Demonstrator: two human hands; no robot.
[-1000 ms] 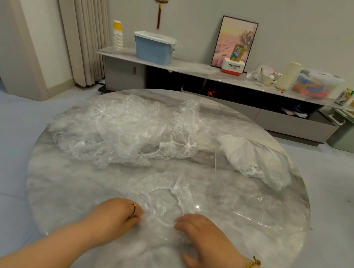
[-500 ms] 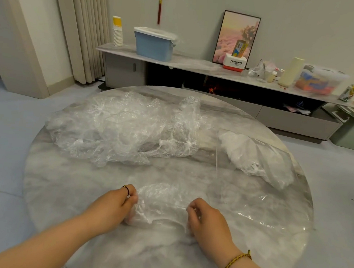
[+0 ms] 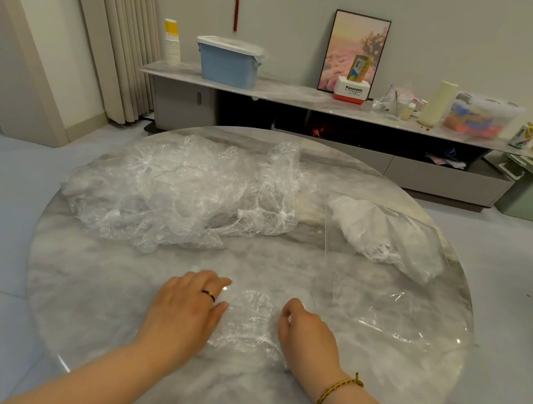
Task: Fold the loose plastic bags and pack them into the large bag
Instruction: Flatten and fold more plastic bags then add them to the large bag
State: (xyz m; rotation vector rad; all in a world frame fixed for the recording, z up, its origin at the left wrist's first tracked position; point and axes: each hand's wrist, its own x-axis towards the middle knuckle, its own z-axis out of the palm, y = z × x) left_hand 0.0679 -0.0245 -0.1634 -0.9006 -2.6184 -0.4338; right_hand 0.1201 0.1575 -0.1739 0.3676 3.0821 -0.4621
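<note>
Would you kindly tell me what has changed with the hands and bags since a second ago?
The small bag, spread flat a second ago, was gathered into a narrower fold between the hands. The left hand let go its pinch and now presses flat on its left edge; the right hand stays curled at the right edge. The loose pile, large bag and table are unchanged.

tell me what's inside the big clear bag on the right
Inside the large bag a whitish wad of plastic bags fills its far end. How many is hidden; they overlap.
</note>
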